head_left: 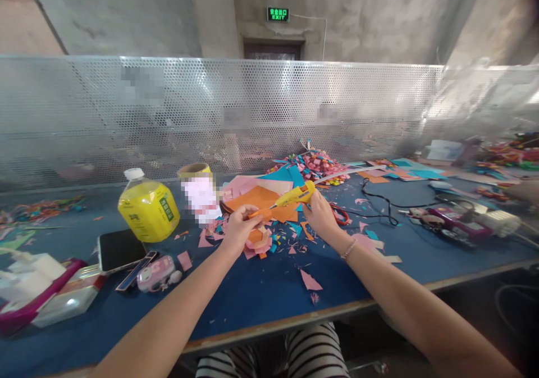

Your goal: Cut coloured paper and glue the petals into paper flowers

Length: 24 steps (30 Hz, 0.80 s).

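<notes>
My right hand [319, 215] is wrapped round a yellow hot glue gun [292, 196], with a pale glue stick [351, 171] sticking out of its back end. Its nozzle points left, close to a small orange piece [260, 214] that looks like felt or paper. My left hand [242, 226] pinches that piece between thumb and fingers. Whether the nozzle touches it, I cannot tell. Just below lies a pink and orange folded shape [257, 240]. Behind the hands are stacked orange sheets [248, 199], with pink and blue sheets around them.
Scraps litter the blue table [269, 294]. A yellow drink bottle [148, 206], a phone [120, 250], a pink case [155, 273] and a tape roll [194, 171] stand or lie left. Rear: a colourful heap [311, 164] before a perforated metal screen [269, 97]. Right: a black cord [381, 198] and a purple power strip [458, 223].
</notes>
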Each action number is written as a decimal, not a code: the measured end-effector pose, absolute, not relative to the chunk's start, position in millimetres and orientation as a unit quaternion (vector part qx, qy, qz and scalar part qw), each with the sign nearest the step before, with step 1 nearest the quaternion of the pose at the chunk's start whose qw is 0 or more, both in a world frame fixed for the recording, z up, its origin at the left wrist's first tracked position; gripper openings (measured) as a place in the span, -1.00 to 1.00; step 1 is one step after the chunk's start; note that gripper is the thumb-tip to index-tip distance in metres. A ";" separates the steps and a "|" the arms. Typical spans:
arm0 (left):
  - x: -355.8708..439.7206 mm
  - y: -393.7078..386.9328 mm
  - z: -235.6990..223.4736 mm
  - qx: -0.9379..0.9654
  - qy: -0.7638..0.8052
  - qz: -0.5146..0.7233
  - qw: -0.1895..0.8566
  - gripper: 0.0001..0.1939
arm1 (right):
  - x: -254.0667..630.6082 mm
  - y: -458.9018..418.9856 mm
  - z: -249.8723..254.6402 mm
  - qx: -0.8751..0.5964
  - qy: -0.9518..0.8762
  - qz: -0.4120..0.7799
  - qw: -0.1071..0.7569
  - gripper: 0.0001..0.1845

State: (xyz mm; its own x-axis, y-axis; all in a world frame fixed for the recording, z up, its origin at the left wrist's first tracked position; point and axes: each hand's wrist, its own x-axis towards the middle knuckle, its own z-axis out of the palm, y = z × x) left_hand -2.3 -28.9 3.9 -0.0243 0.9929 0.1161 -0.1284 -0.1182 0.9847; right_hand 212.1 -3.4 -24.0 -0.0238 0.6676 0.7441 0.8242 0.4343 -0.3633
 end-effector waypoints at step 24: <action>-3.1 -32.7 9.7 0.419 0.407 0.592 0.556 -0.62 | 215.0 2.9 -26.3 -0.571 -0.700 -0.083 0.421 -0.74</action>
